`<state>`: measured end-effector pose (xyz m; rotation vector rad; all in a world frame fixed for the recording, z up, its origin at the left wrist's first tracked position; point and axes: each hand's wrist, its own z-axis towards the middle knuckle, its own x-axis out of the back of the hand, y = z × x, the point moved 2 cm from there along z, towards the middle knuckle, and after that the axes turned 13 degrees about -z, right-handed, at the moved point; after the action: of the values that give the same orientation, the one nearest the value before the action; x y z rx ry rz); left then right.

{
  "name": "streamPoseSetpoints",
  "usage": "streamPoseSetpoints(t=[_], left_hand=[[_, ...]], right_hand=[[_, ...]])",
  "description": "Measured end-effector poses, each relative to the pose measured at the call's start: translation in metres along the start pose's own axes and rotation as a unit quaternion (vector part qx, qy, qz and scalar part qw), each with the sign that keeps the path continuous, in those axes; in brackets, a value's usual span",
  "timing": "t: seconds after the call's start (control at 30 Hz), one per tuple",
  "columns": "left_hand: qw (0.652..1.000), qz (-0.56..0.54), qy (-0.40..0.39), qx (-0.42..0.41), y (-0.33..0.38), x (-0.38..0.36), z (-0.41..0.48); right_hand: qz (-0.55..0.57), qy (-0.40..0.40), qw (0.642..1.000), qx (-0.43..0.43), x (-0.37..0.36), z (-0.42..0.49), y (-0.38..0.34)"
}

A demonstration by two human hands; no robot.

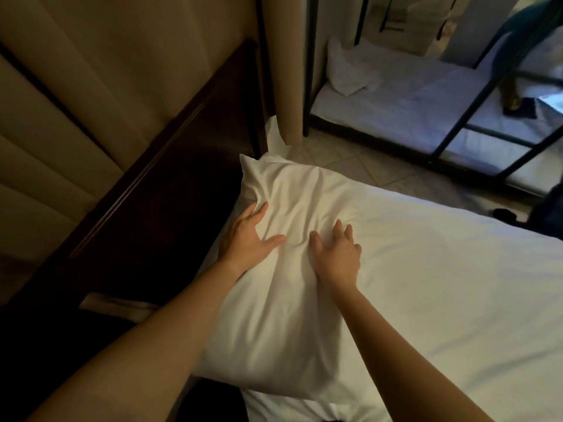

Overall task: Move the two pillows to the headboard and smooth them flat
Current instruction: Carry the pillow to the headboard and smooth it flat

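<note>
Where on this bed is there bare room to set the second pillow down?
Bare sheet lies open right of the pillow, out to the bed's floor-side edge. Along the headboard it is crowded: the pillow fills that strip, with the left hand and right hand pressing it.

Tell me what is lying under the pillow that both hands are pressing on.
The pillow rests on the bed's white sheet; more white fabric peeks out beneath its near end, possibly the second pillow. The left hand and right hand press flat on top. The rest underneath is covered.

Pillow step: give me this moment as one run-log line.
stage: smoothing | left hand: flat on pillow | right hand: flat on pillow | pillow: beside headboard | second pillow: not identifiable
</note>
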<state>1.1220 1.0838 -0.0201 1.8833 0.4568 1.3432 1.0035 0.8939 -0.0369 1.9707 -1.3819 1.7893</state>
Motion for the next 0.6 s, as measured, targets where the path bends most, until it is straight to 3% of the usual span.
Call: streamPoseSetpoints(t=[0.47, 0.6], left_hand=[[0.99, 0.045, -0.086, -0.099, -0.132, 0.035, 0.105], [0.989, 0.05, -0.128, -0.058, -0.175, 0.03, 0.118]], right_hand=[[0.012, 0.08, 0.993, -0.082, -0.126, 0.011, -0.073], [-0.041, 0.03, 0.994, -0.096, -0.164, 0.016, -0.071]])
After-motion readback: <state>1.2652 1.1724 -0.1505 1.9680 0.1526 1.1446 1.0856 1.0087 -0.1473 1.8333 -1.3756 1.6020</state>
